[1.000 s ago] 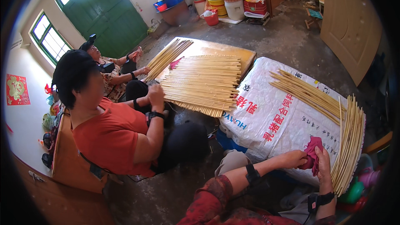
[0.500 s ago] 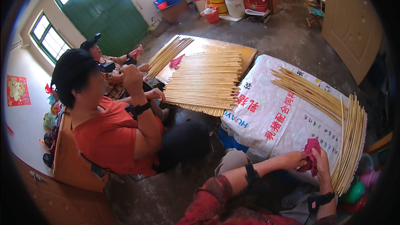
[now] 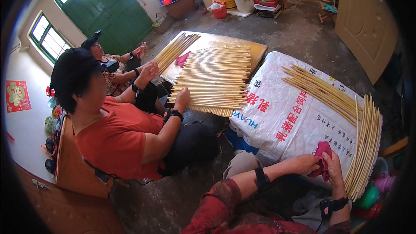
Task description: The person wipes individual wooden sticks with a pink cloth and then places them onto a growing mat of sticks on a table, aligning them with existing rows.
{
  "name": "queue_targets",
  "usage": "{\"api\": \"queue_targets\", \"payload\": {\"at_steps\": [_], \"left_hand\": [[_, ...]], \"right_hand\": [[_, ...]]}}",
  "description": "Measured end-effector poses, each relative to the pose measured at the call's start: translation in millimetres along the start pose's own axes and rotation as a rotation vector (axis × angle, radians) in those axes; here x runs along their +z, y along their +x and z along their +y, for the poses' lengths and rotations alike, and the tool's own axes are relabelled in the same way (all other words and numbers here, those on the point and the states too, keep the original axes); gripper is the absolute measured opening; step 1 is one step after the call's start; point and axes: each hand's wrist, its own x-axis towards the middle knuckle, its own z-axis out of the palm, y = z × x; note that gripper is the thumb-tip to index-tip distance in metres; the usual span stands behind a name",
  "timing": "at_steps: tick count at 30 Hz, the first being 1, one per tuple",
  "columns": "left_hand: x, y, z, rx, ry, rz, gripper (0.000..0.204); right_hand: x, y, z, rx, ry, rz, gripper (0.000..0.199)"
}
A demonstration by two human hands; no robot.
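Note:
Bunched between my two hands is a magenta cloth (image 3: 321, 159). My left hand (image 3: 306, 164) grips it from the left with curled fingers. My right hand (image 3: 333, 167) pinches its right side, thumb on top. Both hands are over the near edge of a table covered with a white woven sack (image 3: 277, 119). Just right of my right hand lies a long bundle of thin yellow sticks (image 3: 365, 147), running away from me. A second, looser bundle of sticks (image 3: 323, 93) lies across the far part of the sack, its near end by the first bundle.
To my left a person in a red shirt (image 3: 125, 134) sits at another table (image 3: 212, 39) with a wide layer of sticks (image 3: 212, 80). Another person (image 3: 113, 69) sits beyond. A green container (image 3: 369, 198) stands low at right, near an open door (image 3: 366, 30).
The person in red has lowered a raised hand; one hand is now at the left edge of the stick layer. My hands and the cloth have barely shifted.

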Motion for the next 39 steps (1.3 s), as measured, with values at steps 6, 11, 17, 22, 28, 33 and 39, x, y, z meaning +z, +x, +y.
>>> {"api": "queue_targets", "payload": {"at_steps": [6, 11, 17, 22, 28, 33, 39], "left_hand": [[0, 0, 0, -0.055, 0.024, -0.028, 0.025], [1, 1, -1, -0.053, 0.077, -0.067, 0.022], [-1, -1, 2, -0.044, 0.085, -0.076, 0.021], [4, 1, -1, -0.04, 0.097, -0.081, 0.02], [1, -1, 4, -0.088, 0.069, -0.078, 0.022], [2, 0, 2, -0.075, 0.09, -0.074, 0.022], [1, 0, 2, -0.068, 0.084, -0.088, 0.022]], "right_hand": [[-3, 2, 9, -0.015, -0.05, -0.011, 0.027], [7, 0, -2, -0.039, -0.043, -0.032, 0.027], [7, 0, -1, -0.029, -0.04, -0.046, 0.026], [5, 0, 3, -0.009, -0.048, -0.051, 0.026], [8, 3, 6, -0.015, -0.038, -0.017, 0.024], [6, 2, 5, -0.001, -0.024, -0.024, 0.026], [6, 1, 4, -0.001, -0.044, -0.03, 0.027]]}}
